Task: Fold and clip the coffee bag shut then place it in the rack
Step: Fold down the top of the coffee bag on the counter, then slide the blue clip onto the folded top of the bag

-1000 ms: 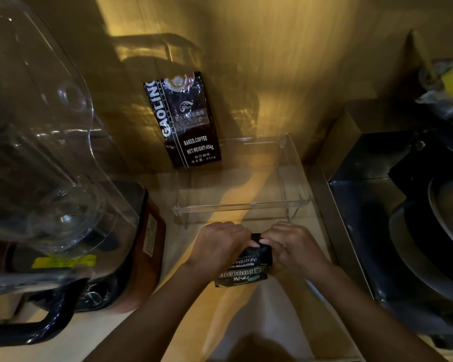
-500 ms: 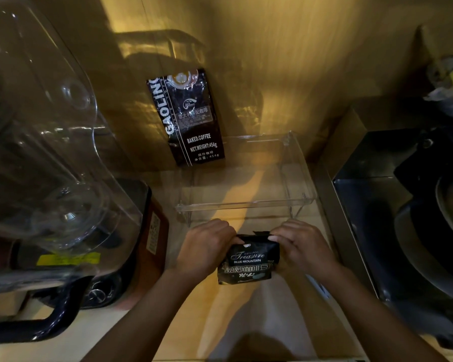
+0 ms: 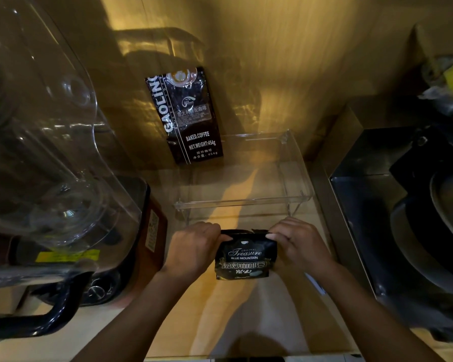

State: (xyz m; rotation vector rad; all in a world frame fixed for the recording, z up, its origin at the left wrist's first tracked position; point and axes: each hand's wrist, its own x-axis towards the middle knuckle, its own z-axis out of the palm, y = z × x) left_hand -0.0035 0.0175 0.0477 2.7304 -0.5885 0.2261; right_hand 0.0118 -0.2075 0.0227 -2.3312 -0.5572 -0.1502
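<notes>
A small black coffee bag (image 3: 245, 258) with "Treasure Blue Mountain" lettering lies on the wooden counter in front of a clear acrylic rack (image 3: 296, 163). My left hand (image 3: 194, 246) pinches the bag's top left corner. My right hand (image 3: 298, 244) pinches the top right corner. The bag's top edge is folded over between my fingers. No clip shows in view.
A larger black "Gaoling" coffee bag (image 3: 186, 116) leans on the wall behind the rack's left end. A blender with a clear jug (image 3: 50, 152) fills the left side. A dark metal stove area with a pan (image 3: 429, 231) lies to the right.
My hands have spread apart toward the bag's corners, uncovering its label. The bag lies flatter and more of its front faces up.
</notes>
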